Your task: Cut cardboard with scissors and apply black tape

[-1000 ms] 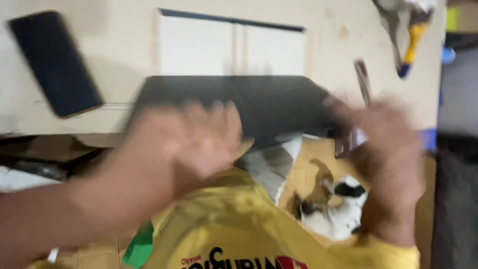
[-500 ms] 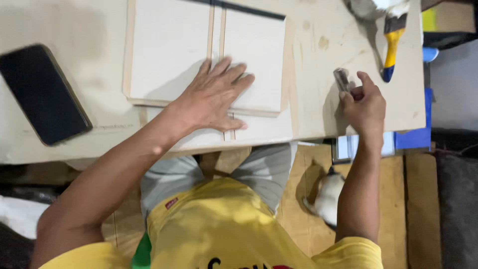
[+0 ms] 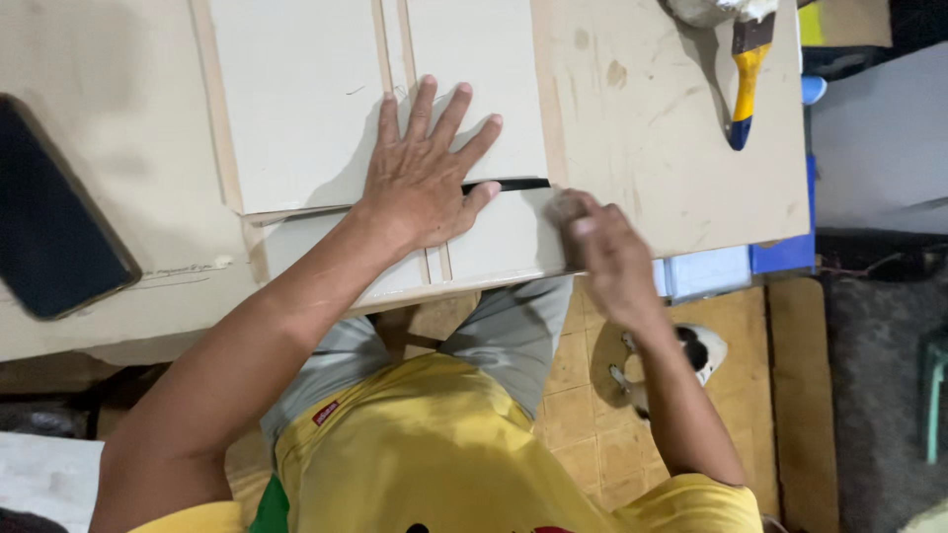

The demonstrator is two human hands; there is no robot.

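2 bare hands working over pale grey card panels [image 3: 296,109] on a worn tan board table [image 3: 671,148]. Left hand [image 3: 425,173] lying flat, fingers spread wide, palm pressing down on the panels; gripping nothing. Right hand [image 3: 607,252] blurred, fingers curling in at the panels' near right corner; can't tell if it's holding anything.

Panels: flat, matte, rectangular, 2 large pcs side by side w/ a narrow strip [image 3: 388,49] running between them; thin tan edging showing along the left side. Long axis of strip and seam running away from the person, near edge to far edge. Black band [image 3: 509,185] showing as a thin dark line just beside the left thumb, lying crosswise, left to right.

Also: 1 dark glossy phone [image 3: 54,217], rounded rectangle, lying screen-up at table's left, well apart from the panels. 1 brush w/ yellow and blue handle [image 3: 746,84] at far right, handle pointing toward the person.
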